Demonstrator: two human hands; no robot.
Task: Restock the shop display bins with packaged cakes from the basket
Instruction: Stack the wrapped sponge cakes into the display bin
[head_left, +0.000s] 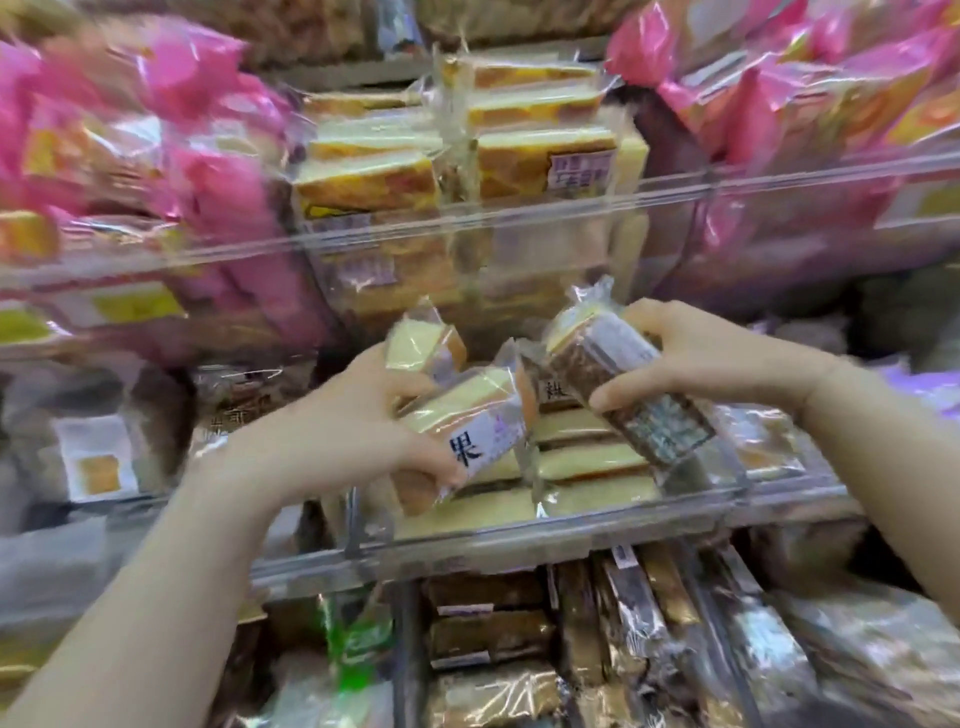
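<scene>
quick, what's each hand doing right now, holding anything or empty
Left hand: grips pale yellow sponge cakes in clear plastic wrappers.
Right hand: grips a dark brown cake in a clear plastic wrapper.

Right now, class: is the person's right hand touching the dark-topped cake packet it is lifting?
Touching. The head view shows the right hand with thumb and fingers wrapped around the dark-topped cake packet.
</scene>
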